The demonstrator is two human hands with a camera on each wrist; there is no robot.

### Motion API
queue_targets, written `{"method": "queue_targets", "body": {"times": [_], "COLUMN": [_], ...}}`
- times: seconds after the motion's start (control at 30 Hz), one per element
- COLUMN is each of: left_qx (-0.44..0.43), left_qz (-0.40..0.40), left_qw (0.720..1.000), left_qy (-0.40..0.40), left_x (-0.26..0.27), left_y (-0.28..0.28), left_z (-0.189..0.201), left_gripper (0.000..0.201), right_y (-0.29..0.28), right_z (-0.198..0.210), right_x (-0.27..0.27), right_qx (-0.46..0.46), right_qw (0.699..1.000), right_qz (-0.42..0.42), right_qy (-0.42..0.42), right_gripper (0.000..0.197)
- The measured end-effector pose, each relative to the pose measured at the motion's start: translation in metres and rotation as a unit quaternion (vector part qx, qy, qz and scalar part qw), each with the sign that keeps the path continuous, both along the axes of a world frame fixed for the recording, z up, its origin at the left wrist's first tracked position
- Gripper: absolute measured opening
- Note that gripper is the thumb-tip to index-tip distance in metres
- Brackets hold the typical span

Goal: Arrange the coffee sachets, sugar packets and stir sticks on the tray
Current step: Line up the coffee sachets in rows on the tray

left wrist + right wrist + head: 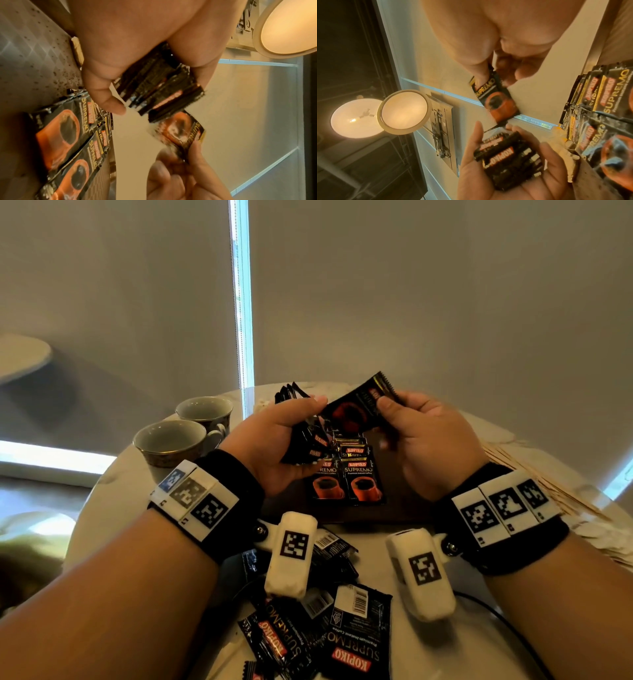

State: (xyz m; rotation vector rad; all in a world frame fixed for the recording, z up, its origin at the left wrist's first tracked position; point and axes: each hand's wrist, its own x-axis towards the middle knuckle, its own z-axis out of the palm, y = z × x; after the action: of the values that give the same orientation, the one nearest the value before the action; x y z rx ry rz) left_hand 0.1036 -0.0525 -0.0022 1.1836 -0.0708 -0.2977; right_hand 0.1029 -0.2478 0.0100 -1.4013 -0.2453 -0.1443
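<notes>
Right grip (416,436) pinching one glossy black sachet (356,412); left grip (284,440) around a crinkly stack (305,446), perhaps five.

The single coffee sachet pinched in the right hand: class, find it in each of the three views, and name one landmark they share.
Head: single sachet at centre, above the tray, pinched by the right hand.
Left wrist: lower centre, just below the held stack.
Right wrist: centre, hanging under the thumb.
Shared landmark: the stack of sachets in the left hand.
</notes>
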Motion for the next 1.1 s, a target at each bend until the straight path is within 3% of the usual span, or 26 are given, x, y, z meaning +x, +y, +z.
{"method": "queue_targets", "body": {"times": [0.17,0.27,0.37,0.47,0.53,0.67,0.83,0.9,1.0,1.03,1.1], "left_qx": [-0.011,-0.007,0.005,-0.005,-0.003,0.0,-0.008,-0.025,-0.096,-0.119,-0.127], "left_qz": [-0.052,-0.11,-0.071,-0.03,-0.01,-0.013,-0.007,0.036,0.178,0.213,0.26], "left_qw": [0.998,0.993,0.996,0.998,0.999,0.999,0.998,0.995,0.973,0.963,0.948], "left_qy": [-0.036,-0.042,-0.05,-0.054,-0.051,-0.043,-0.059,-0.09,-0.108,-0.113,-0.132], "left_x": [-0.004,-0.008,-0.01,-0.01,-0.01,-0.012,-0.014,-0.013,-0.007,-0.004,0.0], "left_y": [-0.001,-0.002,-0.003,0.0,0.003,0.008,0.013,0.014,0.024,0.029,0.038], "left_z": [0.0,0.0,0.002,0.006,0.01,0.014,0.018,0.023,0.03,0.03,0.029], "left_gripper": [0.043,0.065,0.063,0.062,0.062,0.062,0.071,0.069,0.06,0.06,0.06], "right_y": [0.002,0.006,0.007,0.005,0.006,0.014,0.026,0.028,0.029,0.031,0.04], "right_z": [-0.004,-0.003,-0.003,-0.001,0.004,0.023,0.054,0.067,0.08,0.081,0.078], "right_x": [0.0,-0.003,-0.006,-0.01,-0.016,-0.028,-0.025,-0.016,0.004,0.011,0.027], "right_qx": [-0.01,-0.027,-0.059,-0.155,-0.203,-0.387,-0.482,-0.504,-0.517,-0.539,-0.612], "right_qw": [0.999,0.999,0.998,0.988,0.978,0.916,0.867,0.853,0.849,0.837,0.787], "right_qz": [0.0,-0.007,-0.005,-0.017,0.02,0.005,0.044,0.041,0.01,0.002,0.004], "right_qy": [0.031,0.037,0.022,-0.018,-0.031,-0.101,-0.113,-0.133,-0.107,-0.091,-0.079], "right_gripper": [0.017,0.02,0.028,0.061,0.066,0.057,0.036,0.028,0.027,0.029,0.033]}}
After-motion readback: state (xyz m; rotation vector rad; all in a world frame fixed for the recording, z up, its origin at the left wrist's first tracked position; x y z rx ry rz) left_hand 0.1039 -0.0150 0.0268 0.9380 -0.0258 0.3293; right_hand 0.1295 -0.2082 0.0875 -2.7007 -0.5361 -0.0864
